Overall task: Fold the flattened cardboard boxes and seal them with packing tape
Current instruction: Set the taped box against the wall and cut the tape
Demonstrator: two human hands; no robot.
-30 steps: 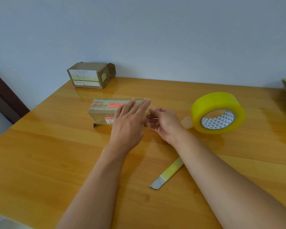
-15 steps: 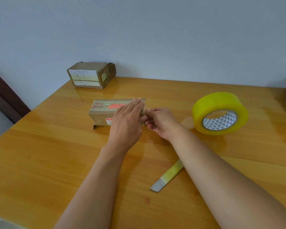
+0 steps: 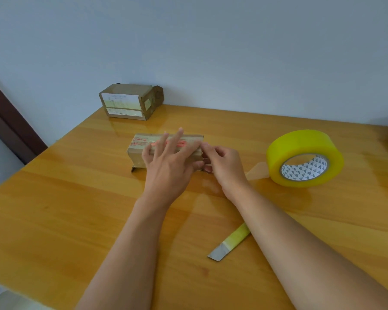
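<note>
Left hand [image 3: 168, 166] lay flat, fingers straight, on box [image 3: 139, 153], long axis 9-to-3; right hand [image 3: 224, 166] fingers curled, pinching its 3 o'clock end.

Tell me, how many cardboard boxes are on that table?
2. One small cardboard box lies mid-table under the left hand; a second box sits at the far edge by the wall. Something at the right edge is cut off.
</note>
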